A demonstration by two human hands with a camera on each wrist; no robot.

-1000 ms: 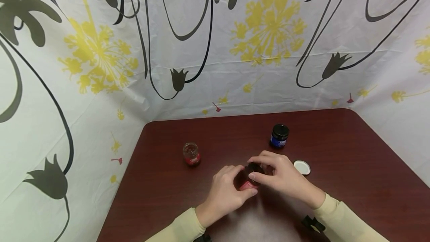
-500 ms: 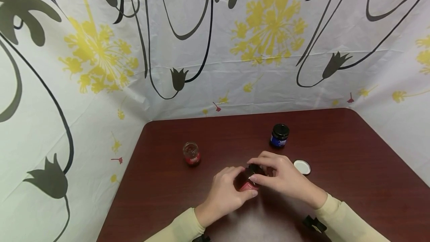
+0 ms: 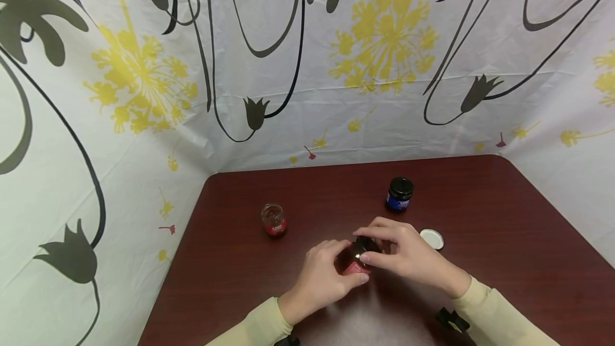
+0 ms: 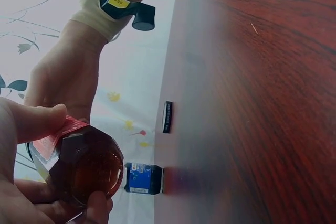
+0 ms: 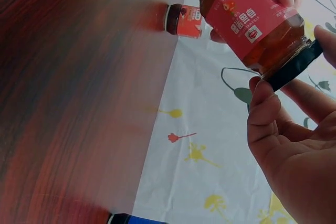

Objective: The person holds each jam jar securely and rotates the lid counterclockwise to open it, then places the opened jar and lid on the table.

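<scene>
Gripping one red-labelled jar [image 5: 244, 22] and its black lid [image 5: 294, 65] — two curled hands [image 3: 321, 275] [image 3: 408, 254], two other jars [image 3: 274, 221] [image 3: 399, 195], one loose lid [image 3: 432, 239]

Flowered white cloth [image 3: 230, 84] behind brown table [image 3: 221, 260]

Left hand [image 3: 323, 274] curled in a grip — right hand [image 3: 407, 252] just beside it, pinching

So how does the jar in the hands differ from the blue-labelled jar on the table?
The held jar has a red label, the blue-labelled jar a blue one. The held jar is tilted and off the table; the blue-labelled jar stands upright on it. The left hand and right hand grip the held jar; neither touches the blue-labelled jar. Both have dark lids.
</scene>
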